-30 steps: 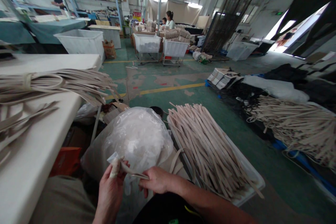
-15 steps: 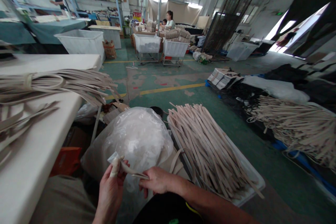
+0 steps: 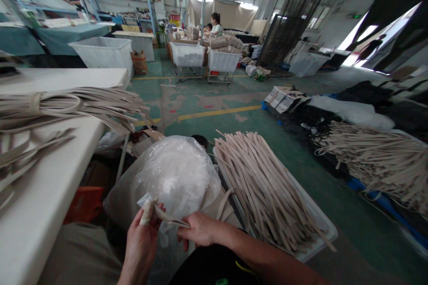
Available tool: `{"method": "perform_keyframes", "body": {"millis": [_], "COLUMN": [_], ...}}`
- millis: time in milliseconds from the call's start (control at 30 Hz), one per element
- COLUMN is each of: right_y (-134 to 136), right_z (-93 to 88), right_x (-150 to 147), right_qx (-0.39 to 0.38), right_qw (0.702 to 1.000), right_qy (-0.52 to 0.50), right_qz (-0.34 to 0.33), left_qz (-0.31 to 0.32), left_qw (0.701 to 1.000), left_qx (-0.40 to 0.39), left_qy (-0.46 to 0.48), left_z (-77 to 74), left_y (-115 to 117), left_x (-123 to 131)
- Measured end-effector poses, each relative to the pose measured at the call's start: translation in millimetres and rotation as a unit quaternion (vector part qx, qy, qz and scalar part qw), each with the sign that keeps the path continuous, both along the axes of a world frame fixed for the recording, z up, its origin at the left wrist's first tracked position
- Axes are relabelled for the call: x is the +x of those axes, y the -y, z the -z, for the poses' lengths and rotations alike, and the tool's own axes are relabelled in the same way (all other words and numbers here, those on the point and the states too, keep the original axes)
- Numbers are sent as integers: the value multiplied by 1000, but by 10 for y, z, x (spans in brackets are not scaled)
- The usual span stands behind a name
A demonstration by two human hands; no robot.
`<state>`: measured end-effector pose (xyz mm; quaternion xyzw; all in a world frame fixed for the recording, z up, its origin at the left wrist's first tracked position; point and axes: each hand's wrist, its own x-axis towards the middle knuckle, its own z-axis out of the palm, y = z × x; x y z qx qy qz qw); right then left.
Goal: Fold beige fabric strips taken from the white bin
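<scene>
A beige fabric strap point(image 3: 166, 217) stretches between my two hands, low in the middle of the view. My left hand point(image 3: 143, 231) is closed on one part of it, with a wrapping around the thumb. A small whitish piece point(image 3: 144, 200) sticks up at that thumb; I cannot tell what it is. My right hand point(image 3: 198, 230) pinches the strap further right. Just behind both hands bulges a clear plastic bag point(image 3: 174, 164) with white contents. To the right, many similar beige straps point(image 3: 261, 191) lie lengthwise in a white plastic tub point(image 3: 329, 227).
At left, a white table point(image 3: 72, 164) bears a tied bundle of straps point(image 3: 100, 104). An orange bin point(image 3: 85, 205) sits beneath its edge. More straps point(image 3: 377, 160) are heaped at far right. White carts point(image 3: 187, 55) and several people stand or sit farther back.
My hands and the strap hold almost the same position. In the background, a person near the bright doorway has shifted slightly, and the person at far left has moved their arms.
</scene>
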<state>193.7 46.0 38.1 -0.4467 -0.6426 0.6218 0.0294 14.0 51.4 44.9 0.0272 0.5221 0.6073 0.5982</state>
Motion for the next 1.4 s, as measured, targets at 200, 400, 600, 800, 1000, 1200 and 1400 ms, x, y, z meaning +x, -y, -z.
{"method": "perform_keyframes", "body": {"millis": [200, 400, 600, 800, 1000, 1200, 1400], "right_y": [-7, -8, -12, -11, -9, -9, -12], "right_z": [-25, -29, -5, -15, -8, 36, 44], "right_x": [4, 1, -12, -9, -4, 1, 3], "right_qx": [0, -7, -15, -12, -1, -6, 1], "right_qw": [1000, 1000, 1000, 999, 1000, 1000, 1000], "right_qy": [16, 14, 22, 24, 16, 6, 0], "right_qz": [-4, -5, -15, -18, -21, -17, -22], "left_qz": [3, 3, 11, 12, 16, 15, 17], "left_qw": [1000, 1000, 1000, 1000, 1000, 999, 999], "left_qx": [-3, -12, -9, -12, -5, -16, -20], "left_qy": [-1, 8, 9, 9, 13, 23, 21], "left_z": [9, 41, 38, 39, 79, 54, 73], "left_y": [-3, 6, 8, 10, 4, 4, 18], "left_x": [10, -6, -16, -7, -12, 4, 11]}}
